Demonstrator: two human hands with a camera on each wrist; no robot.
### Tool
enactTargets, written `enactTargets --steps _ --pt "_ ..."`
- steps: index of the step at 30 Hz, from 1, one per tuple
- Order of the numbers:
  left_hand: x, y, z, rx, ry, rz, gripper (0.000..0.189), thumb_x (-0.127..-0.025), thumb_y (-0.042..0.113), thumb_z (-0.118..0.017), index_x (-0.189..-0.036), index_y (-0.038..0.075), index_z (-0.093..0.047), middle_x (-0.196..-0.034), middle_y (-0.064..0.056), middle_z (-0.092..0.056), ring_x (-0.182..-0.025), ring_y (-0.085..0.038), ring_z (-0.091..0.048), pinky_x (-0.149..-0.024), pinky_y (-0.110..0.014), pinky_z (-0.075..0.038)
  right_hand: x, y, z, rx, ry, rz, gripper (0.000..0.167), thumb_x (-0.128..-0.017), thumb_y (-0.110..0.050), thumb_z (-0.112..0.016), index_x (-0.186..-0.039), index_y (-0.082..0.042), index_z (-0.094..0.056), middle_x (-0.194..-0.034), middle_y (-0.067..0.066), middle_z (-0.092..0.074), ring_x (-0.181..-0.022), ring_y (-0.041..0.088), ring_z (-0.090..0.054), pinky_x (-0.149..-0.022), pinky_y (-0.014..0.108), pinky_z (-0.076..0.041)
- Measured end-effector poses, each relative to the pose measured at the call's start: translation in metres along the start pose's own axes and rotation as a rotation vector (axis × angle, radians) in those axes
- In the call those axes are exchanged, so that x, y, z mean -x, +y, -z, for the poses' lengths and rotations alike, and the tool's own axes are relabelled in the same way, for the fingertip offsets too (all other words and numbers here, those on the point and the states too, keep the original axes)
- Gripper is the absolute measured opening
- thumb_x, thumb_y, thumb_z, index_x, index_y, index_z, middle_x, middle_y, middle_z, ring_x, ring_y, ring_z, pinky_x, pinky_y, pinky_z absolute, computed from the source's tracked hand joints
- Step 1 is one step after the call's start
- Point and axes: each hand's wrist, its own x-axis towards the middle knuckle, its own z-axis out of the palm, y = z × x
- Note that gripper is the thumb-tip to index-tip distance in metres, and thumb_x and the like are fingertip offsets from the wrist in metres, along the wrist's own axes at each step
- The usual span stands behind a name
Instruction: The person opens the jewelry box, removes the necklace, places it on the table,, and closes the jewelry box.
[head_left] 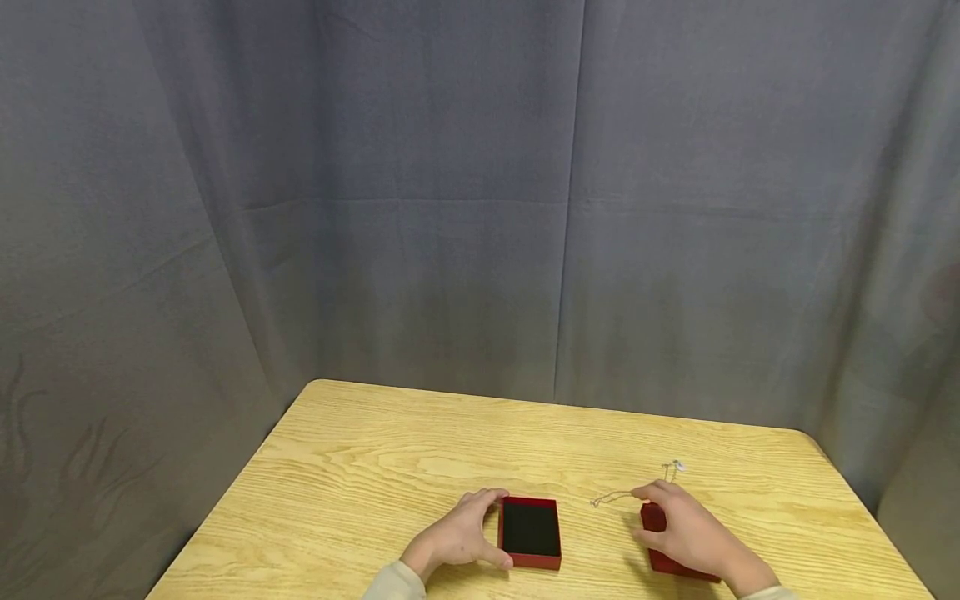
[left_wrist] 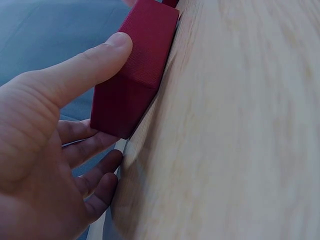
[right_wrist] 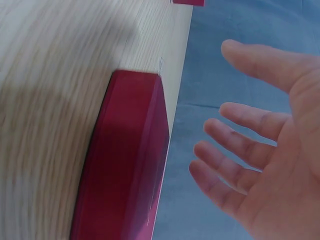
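Note:
My left hand (head_left: 459, 533) holds a small red box (head_left: 534, 562) by its left side, thumb at the near corner and fingertips at the far one. In the left wrist view, the thumb lies against the red wall (left_wrist: 145, 55). A black pad (head_left: 529, 527) fills this box. Over a second red box (head_left: 678, 570) hovers my right hand (head_left: 693, 529), its fingers spread and slightly bent. The right wrist view shows space between those fingers and the second box (right_wrist: 122, 145). Part of that box is hidden under the hand in the head view.
A thin silver-coloured chain (head_left: 611, 497) lies just beyond the right hand, and a small shiny piece (head_left: 678, 465) is at its far end. Everything rests on a light wood-grain table (head_left: 390, 442). Grey curtains (head_left: 450, 250) hang behind it and at both sides.

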Motion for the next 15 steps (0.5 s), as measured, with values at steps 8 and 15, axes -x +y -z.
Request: enactTargets --steps 8,15 --pt "0.001 0.002 0.0 0.014 -0.002 0.007 0.09 -0.069 0.031 -0.084 -0.143 0.011 -0.036 -0.136 -0.002 -0.043 -0.121 -0.025 -0.035 -0.098 -0.051 -0.037 0.006 0.014 0.003 0.046 0.004 -0.07 0.058 -0.073 -0.034 -0.081 -0.118 -0.003 -0.061 -0.116 0.011 -0.057 -0.105 0.031 -0.053 -0.083 0.046 -0.048" --pt "0.0 0.001 -0.001 0.0 0.008 0.013 0.091 -0.068 0.032 -0.085 -0.143 0.012 -0.037 -0.138 -0.003 -0.042 -0.123 -0.027 -0.035 -0.099 -0.052 -0.036 0.009 0.024 0.007 0.074 0.004 -0.092 0.065 -0.069 -0.04 -0.082 -0.118 -0.002 -0.06 -0.114 0.011 -0.056 -0.103 0.031 -0.051 -0.078 0.044 -0.049"
